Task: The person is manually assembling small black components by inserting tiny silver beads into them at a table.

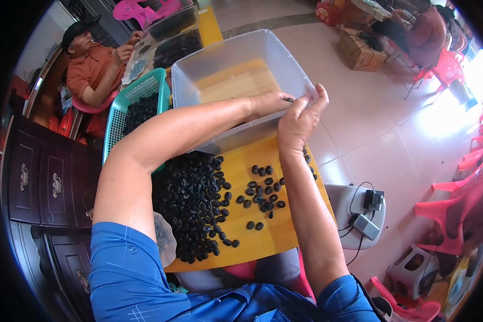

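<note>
My left hand reaches across the near right part of a translucent plastic bin, its fingers closed. A small dark piece shows at its fingertips; its kind is too small to tell. Right against it, at the bin's right corner, is my right hand, thumb and fingers bent toward the left fingertips. What lies inside its grip is hidden. Below my forearms, a large heap of small black ridged wheels covers the left of the yellow table. Several more black wheels lie loose to its right.
A green basket of black pieces stands left of the bin. Across the table's far left sits a person handling small parts. A grey stool with small devices is at right, near pink chairs. Dark drawers line the left.
</note>
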The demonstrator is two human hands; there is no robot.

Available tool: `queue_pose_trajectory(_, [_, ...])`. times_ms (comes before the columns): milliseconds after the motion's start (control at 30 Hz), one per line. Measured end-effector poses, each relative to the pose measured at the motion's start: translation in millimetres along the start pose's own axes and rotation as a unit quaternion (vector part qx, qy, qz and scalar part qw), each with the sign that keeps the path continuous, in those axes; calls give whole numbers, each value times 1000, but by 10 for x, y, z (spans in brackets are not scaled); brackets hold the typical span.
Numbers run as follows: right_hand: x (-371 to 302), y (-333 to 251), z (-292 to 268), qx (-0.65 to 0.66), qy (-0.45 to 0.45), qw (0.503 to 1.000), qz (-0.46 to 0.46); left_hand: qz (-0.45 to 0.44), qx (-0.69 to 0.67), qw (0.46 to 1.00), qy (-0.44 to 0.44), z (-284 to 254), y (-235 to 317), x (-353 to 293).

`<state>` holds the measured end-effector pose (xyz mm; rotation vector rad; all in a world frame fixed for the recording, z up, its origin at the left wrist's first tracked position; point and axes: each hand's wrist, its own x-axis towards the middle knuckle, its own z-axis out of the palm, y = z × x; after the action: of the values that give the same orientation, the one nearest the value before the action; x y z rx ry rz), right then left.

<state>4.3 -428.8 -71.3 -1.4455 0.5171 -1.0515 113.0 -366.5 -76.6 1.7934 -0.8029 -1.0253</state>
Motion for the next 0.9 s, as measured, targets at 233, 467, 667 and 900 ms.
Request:
queue_pose_trajectory(233, [-40,-50,5,-23,-13,1000,-6,-100,-158,982,-12,-69,317,-285])
queue_pose_trajectory(467, [-37,-55,-60,-48,-36,998,5,-31,-279,959,-37,-376,298,-563])
queue_pose_trajectory(667, [-173,-202,-169,-27,-17,999,9,28,-368,928,50,-423,342,-895])
queue_pose_trajectory(900, [-828,-722,-440,209,-49,976,-31,134,-460,874,77,-205,588,-1526])
